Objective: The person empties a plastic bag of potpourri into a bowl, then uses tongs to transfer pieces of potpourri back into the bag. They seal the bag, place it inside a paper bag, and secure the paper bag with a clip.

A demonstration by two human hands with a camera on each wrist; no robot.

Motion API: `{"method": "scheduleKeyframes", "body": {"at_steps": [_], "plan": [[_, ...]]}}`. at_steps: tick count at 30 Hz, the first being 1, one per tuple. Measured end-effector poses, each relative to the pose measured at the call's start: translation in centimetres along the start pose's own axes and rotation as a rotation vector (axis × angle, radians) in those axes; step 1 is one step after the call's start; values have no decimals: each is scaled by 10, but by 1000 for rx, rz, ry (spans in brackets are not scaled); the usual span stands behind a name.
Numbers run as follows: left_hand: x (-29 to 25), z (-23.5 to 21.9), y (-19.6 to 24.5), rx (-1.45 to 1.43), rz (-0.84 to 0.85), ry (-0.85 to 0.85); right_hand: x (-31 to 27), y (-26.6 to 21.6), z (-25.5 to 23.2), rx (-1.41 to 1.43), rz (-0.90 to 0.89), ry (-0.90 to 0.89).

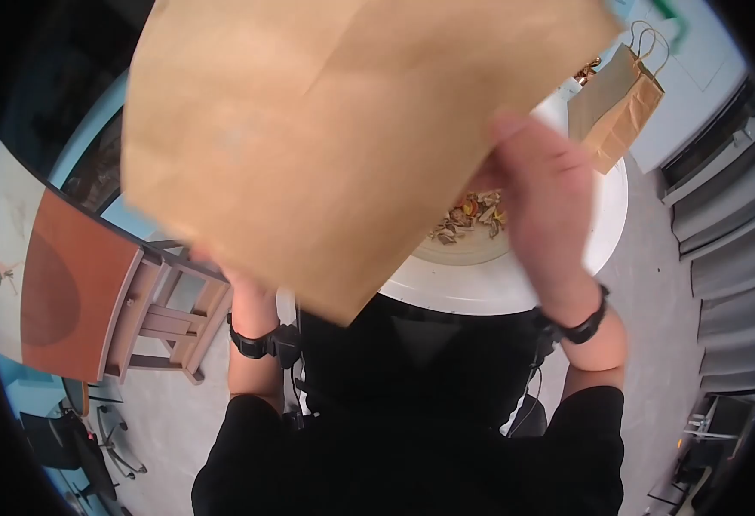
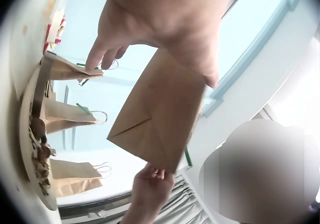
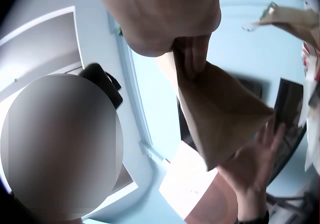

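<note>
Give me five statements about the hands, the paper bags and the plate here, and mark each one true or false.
1. The right hand pinches an edge of the raised paper bag. True.
2. The left hand is clenched into a fist. False: its fingers are extended beside the raised paper bag.
3. The raised paper bag is the only bag in view. False: others stand beyond the plate, one being a handled bag.
4. Mixed brownish pieces lie on the plate. True.
5. The wrists are bare. False: a black band is on the left wrist, and another is on the right.
</note>
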State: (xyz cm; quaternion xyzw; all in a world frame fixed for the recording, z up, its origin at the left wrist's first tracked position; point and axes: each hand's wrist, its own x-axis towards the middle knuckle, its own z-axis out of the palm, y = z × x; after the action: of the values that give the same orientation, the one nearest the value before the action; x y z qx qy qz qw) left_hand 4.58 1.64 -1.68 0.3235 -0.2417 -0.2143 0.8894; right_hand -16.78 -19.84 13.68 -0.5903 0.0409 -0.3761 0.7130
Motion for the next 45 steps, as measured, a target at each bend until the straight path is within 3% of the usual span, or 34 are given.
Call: {"method": "scheduleKeyframes", "body": {"at_steps": [2,6,9,10,12,14,17,20,23,26,29,41,45], "plan": [[-16,1,12,-167,51,68,-16,12,13,69,174,-96],[-34,64,40,64,113,316,-26,48,12,-25,220,-130],[-33,48,36,193,95,422,-32,42,0,-527,-10,-416],[-33,42,38,101,38,363,-29,50,-2,-365,-232,-478],[-34,33,44,-86,-76,244,-23,50,-13,-389,-314,-518],[-38,31,44,-126,-106,277,-15,45,-31,-450,-238,-503],[-46,23,42,-147,-173,294,4,35,-34,-225,173,-295],[-48,11,33,-170,-246,308,21,53,-37,-170,153,-184],[-47,-7,23,-174,-277,310,31,63,-41,-9,241,-117],[-45,-9,20,-170,-256,302,33,68,-48,349,234,-239],[-43,-6,20,-153,-243,293,37,70,-58,338,290,-197],[-45,-4,23,-57,-109,391,38,60,-64,79,53,140],[-50,-5,22,26,-36,400,33,51,-62,219,108,65]]}}
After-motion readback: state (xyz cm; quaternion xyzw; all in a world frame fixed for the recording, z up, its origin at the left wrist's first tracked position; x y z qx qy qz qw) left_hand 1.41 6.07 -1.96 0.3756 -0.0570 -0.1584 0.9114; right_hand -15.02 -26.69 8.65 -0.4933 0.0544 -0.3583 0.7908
